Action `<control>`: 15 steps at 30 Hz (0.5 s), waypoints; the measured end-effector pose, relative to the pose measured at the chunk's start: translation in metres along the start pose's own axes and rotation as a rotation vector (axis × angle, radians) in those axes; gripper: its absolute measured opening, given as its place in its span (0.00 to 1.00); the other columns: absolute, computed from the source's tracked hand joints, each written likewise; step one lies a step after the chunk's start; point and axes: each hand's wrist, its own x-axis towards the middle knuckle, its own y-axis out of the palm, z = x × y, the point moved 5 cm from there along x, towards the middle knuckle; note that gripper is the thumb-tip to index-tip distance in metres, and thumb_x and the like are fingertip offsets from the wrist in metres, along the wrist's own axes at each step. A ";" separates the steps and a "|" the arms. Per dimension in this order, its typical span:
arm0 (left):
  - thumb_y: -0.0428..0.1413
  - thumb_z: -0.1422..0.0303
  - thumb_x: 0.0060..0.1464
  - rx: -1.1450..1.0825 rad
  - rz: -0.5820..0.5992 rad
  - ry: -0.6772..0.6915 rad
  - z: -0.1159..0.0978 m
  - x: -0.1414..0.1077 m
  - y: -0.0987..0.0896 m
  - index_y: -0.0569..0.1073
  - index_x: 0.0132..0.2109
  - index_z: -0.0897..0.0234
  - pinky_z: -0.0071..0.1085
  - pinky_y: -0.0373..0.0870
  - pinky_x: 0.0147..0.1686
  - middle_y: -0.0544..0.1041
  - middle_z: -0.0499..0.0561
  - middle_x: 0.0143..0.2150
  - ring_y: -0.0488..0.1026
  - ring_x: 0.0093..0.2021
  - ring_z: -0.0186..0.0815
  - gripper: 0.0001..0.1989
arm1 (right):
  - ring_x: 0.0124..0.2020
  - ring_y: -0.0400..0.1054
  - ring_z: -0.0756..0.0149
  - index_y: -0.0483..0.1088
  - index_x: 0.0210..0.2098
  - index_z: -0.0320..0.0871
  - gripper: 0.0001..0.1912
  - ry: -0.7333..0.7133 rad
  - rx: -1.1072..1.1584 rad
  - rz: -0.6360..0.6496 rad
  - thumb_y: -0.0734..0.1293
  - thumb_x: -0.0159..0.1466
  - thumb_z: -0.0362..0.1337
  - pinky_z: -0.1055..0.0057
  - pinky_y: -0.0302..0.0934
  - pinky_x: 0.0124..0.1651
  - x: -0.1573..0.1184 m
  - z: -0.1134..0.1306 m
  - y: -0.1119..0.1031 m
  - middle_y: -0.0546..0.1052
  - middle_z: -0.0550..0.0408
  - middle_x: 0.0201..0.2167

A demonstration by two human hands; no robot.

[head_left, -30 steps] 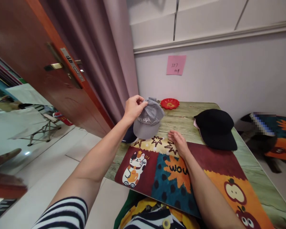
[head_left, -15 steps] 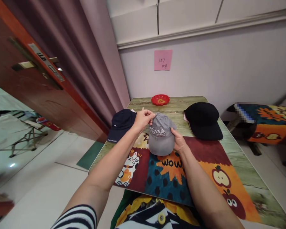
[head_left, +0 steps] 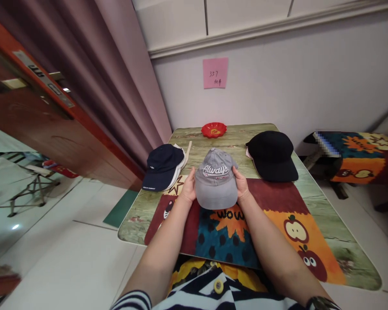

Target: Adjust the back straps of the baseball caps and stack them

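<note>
Head | left hand (head_left: 190, 186), right hand (head_left: 242, 184) — gripping gray cap (head_left: 216, 181) by sides | red dish (head_left: 206, 128) — yellow motif (head_left: 215, 131) inside

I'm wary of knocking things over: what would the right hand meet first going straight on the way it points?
The gray cap, which the right hand holds at its side. Beyond that, the red dish seems roughly in line, though height and depth are hard to judge.

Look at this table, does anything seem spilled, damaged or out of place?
Nothing looks spilled or damaged. The one untidy detail is a pale strip sticking out beside the navy cap on the left, breaking its outline. The gray cap between the left hand and right hand looks intact.
</note>
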 end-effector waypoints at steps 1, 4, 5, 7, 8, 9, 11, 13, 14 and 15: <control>0.53 0.46 0.61 -0.070 0.016 0.045 0.002 0.000 0.002 0.75 0.58 0.69 0.50 0.67 0.62 0.82 0.62 0.50 0.78 0.55 0.52 0.32 | 0.56 0.75 0.50 0.76 0.49 0.47 0.19 0.006 0.014 -0.006 0.67 0.63 0.49 0.48 0.66 0.62 0.000 -0.001 0.000 0.84 0.52 0.43; 0.52 0.46 0.61 -0.186 0.009 0.160 0.006 0.003 0.004 0.74 0.60 0.68 0.52 0.64 0.63 0.81 0.62 0.54 0.76 0.58 0.54 0.33 | 0.54 0.76 0.50 0.76 0.47 0.47 0.16 -0.006 0.005 -0.042 0.68 0.61 0.45 0.48 0.67 0.61 -0.001 -0.001 -0.004 0.84 0.52 0.42; 0.52 0.47 0.61 -0.205 -0.002 0.189 0.007 0.005 0.005 0.74 0.60 0.67 0.52 0.64 0.63 0.81 0.62 0.54 0.75 0.59 0.53 0.32 | 0.53 0.76 0.50 0.77 0.46 0.47 0.16 -0.018 -0.007 -0.060 0.69 0.60 0.44 0.48 0.68 0.60 -0.001 0.000 -0.006 0.85 0.52 0.41; 0.51 0.49 0.62 -0.234 -0.032 0.252 0.007 0.010 0.005 0.74 0.60 0.66 0.51 0.64 0.64 0.80 0.61 0.56 0.74 0.60 0.52 0.30 | 0.52 0.77 0.50 0.77 0.44 0.47 0.15 -0.054 -0.031 -0.095 0.70 0.59 0.42 0.48 0.68 0.59 0.000 0.004 -0.010 0.85 0.52 0.40; 0.51 0.50 0.63 -0.246 -0.047 0.279 0.006 0.012 0.004 0.74 0.60 0.65 0.50 0.64 0.64 0.80 0.60 0.56 0.74 0.60 0.51 0.29 | 0.52 0.77 0.50 0.77 0.44 0.47 0.14 -0.076 -0.044 -0.107 0.70 0.58 0.42 0.48 0.68 0.59 0.000 0.007 -0.012 0.85 0.52 0.40; 0.50 0.51 0.64 -0.251 -0.055 0.294 0.005 0.014 0.004 0.74 0.60 0.65 0.49 0.64 0.64 0.80 0.59 0.56 0.74 0.61 0.50 0.28 | 0.52 0.77 0.50 0.76 0.43 0.47 0.15 -0.100 -0.059 -0.114 0.70 0.58 0.42 0.48 0.68 0.59 0.001 0.010 -0.014 0.84 0.52 0.40; 0.47 0.50 0.65 -0.234 -0.051 0.263 0.003 0.016 0.005 0.74 0.61 0.65 0.48 0.64 0.64 0.80 0.59 0.55 0.74 0.61 0.49 0.28 | 0.52 0.77 0.50 0.76 0.44 0.46 0.16 -0.151 -0.097 -0.113 0.69 0.58 0.44 0.48 0.68 0.59 0.003 0.018 -0.017 0.84 0.51 0.40; 0.44 0.49 0.67 -0.180 -0.037 0.161 0.001 0.019 0.005 0.74 0.60 0.67 0.48 0.65 0.63 0.82 0.60 0.53 0.75 0.59 0.48 0.30 | 0.51 0.77 0.50 0.76 0.43 0.46 0.16 -0.179 -0.154 -0.106 0.68 0.59 0.47 0.49 0.68 0.58 0.006 0.027 -0.021 0.84 0.51 0.39; 0.42 0.49 0.67 -0.142 -0.043 0.096 -0.001 0.021 0.004 0.74 0.59 0.68 0.48 0.67 0.62 0.82 0.61 0.51 0.76 0.58 0.48 0.31 | 0.49 0.77 0.51 0.76 0.42 0.46 0.16 -0.182 -0.191 -0.105 0.68 0.59 0.47 0.49 0.68 0.57 0.008 0.030 -0.023 0.84 0.51 0.38; 0.42 0.51 0.68 -0.097 -0.073 0.037 -0.004 0.022 0.002 0.75 0.58 0.70 0.48 0.68 0.60 0.83 0.62 0.48 0.77 0.56 0.48 0.30 | 0.48 0.78 0.51 0.76 0.40 0.46 0.15 -0.186 -0.237 -0.112 0.68 0.59 0.47 0.50 0.69 0.56 0.009 0.033 -0.025 0.84 0.51 0.37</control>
